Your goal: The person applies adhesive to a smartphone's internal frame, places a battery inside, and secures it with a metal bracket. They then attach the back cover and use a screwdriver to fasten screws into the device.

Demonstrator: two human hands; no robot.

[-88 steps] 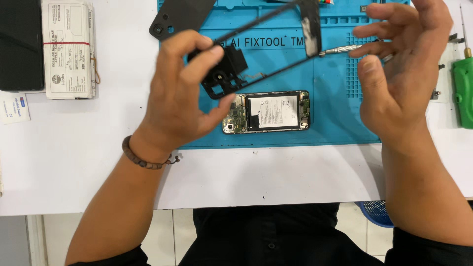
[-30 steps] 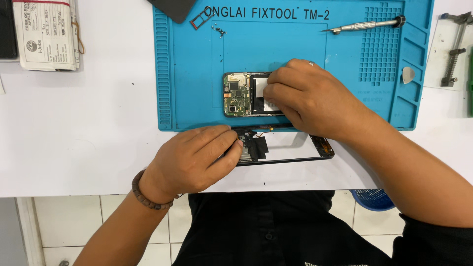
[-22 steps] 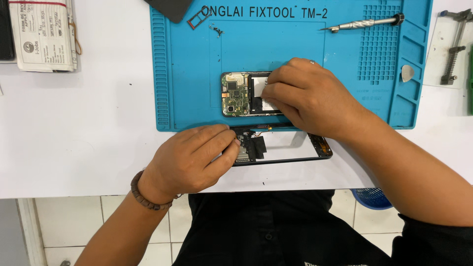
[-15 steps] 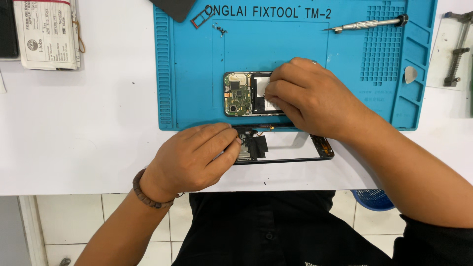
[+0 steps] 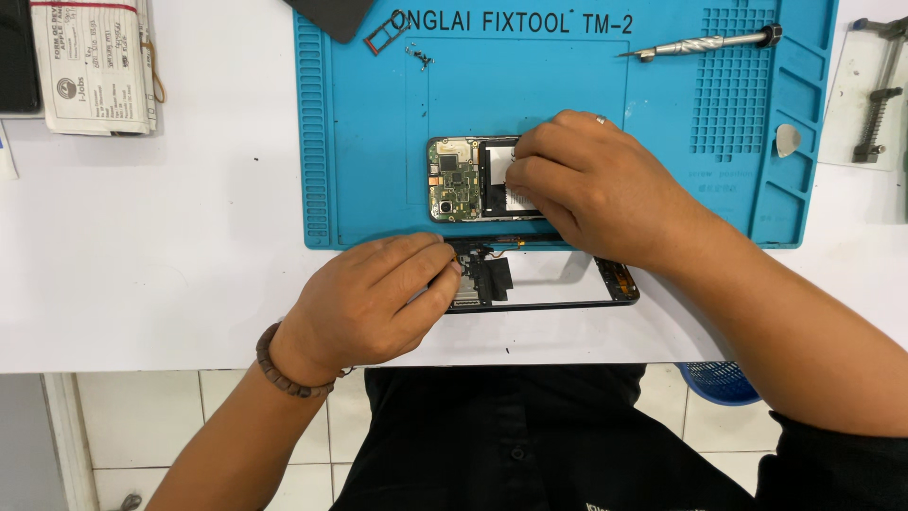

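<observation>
Head view: right hand (image 5: pixel 586 185) presses opened phone (image 5: pixel 463 178); left hand (image 5: pixel 374 298) grips thin black frame (image 5: pixel 567 301).

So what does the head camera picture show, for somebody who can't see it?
A person's right hand presses on an opened phone lying on a blue repair mat, while the left hand holds a black phone frame on the white table. A silver screwdriver lies on the mat.

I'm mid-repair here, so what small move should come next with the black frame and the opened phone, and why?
Probably lift the black frame up over the opened phone: the left hand grips its end at the mat edge, while the right hand steadies the phone.
</observation>
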